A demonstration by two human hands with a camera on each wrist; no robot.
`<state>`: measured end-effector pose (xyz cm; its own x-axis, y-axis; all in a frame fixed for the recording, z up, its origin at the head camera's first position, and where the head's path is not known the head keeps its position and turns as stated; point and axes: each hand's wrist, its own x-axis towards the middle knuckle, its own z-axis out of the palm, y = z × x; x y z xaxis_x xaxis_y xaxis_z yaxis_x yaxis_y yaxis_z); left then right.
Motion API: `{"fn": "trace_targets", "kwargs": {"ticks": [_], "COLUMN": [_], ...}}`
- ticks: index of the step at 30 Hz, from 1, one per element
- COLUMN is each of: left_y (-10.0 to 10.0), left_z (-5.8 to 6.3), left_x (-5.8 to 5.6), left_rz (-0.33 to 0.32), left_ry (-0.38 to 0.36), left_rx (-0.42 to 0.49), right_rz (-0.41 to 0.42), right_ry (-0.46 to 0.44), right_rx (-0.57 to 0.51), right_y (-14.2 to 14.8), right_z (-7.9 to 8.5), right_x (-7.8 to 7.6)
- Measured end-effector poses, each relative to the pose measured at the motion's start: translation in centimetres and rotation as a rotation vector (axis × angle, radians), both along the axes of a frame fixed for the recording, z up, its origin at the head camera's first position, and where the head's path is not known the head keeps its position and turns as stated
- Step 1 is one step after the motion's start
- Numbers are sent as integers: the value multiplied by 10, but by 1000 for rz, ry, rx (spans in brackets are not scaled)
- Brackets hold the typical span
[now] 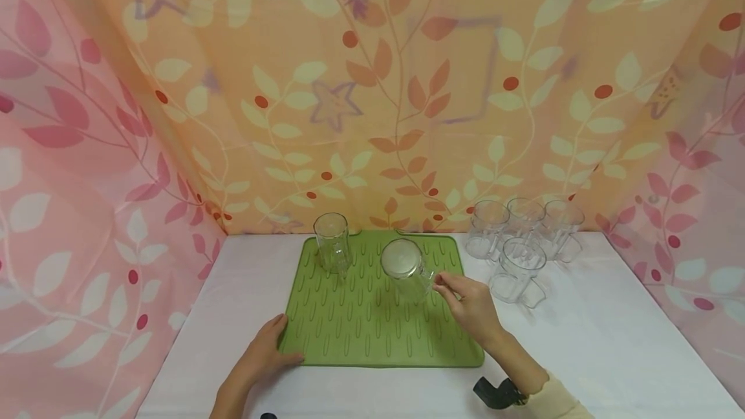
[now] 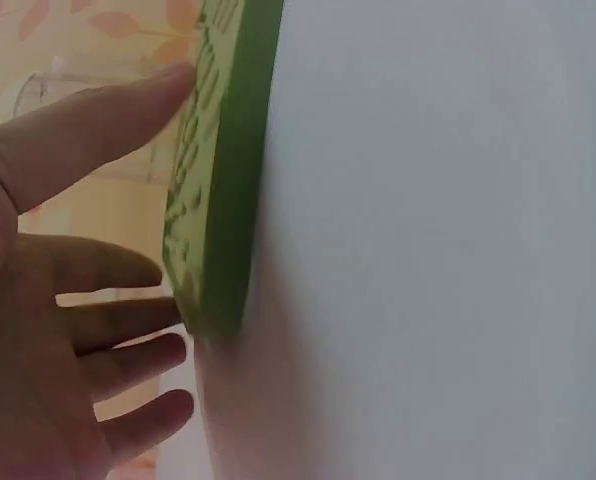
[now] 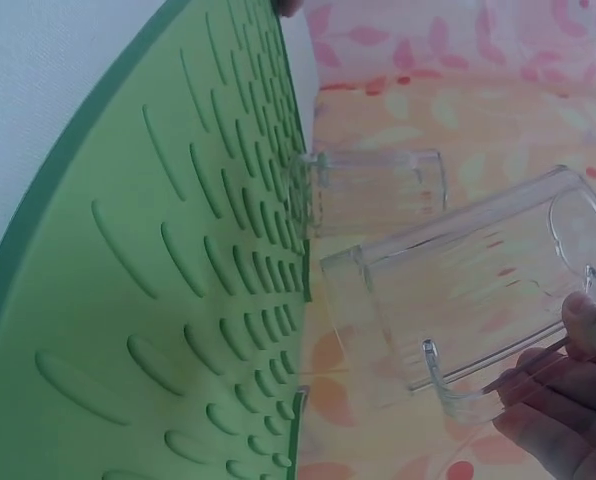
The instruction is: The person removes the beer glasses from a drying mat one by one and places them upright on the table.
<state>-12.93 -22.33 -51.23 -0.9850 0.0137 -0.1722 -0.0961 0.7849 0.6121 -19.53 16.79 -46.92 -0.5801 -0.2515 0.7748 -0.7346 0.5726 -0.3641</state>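
Note:
My right hand (image 1: 474, 309) pinches the handle of a clear glass mug (image 1: 412, 280). That mug hangs tilted over the green ridged mat (image 1: 378, 335), and the right wrist view shows a gap between its lower end and the mat. My left hand (image 1: 264, 351) lies at the mat's front left corner, its thumb and fingers spread around the edge. In the left wrist view its straight fingertips (image 2: 143, 425) come right to the mat's side. A second glass mug (image 1: 332, 244) stands upright near the mat's back left corner, handle toward the front.
Several more glass mugs (image 1: 526, 231) are grouped on the white table (image 1: 599, 335) right of the mat, one (image 1: 518, 270) in front of the others. Patterned curtains (image 1: 396, 83) enclose the back and both sides. A black strap-like piece (image 1: 497, 394) hangs by the right wrist.

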Motion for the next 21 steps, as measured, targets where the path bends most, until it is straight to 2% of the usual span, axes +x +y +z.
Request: {"fn": "trace_targets", "kwargs": {"ticks": [5, 9, 14, 18, 21], "left_y": [11, 22, 38, 51, 60], "left_z": [5, 13, 20, 23, 27], "left_x": [-8, -15, -24, -32, -37], "left_rz": [38, 55, 52, 29, 11], "left_ry": [45, 85, 93, 87, 83], "left_rx": [0, 42, 181, 324, 407], "right_rz": [21, 31, 58, 80, 92], "right_ry": [72, 131, 159, 145, 172], "right_rx": [34, 56, 71, 87, 104], "right_y": [1, 1, 2, 2, 1], "right_z": [2, 4, 6, 7, 7], "right_x": [0, 0, 0, 1, 1]}}
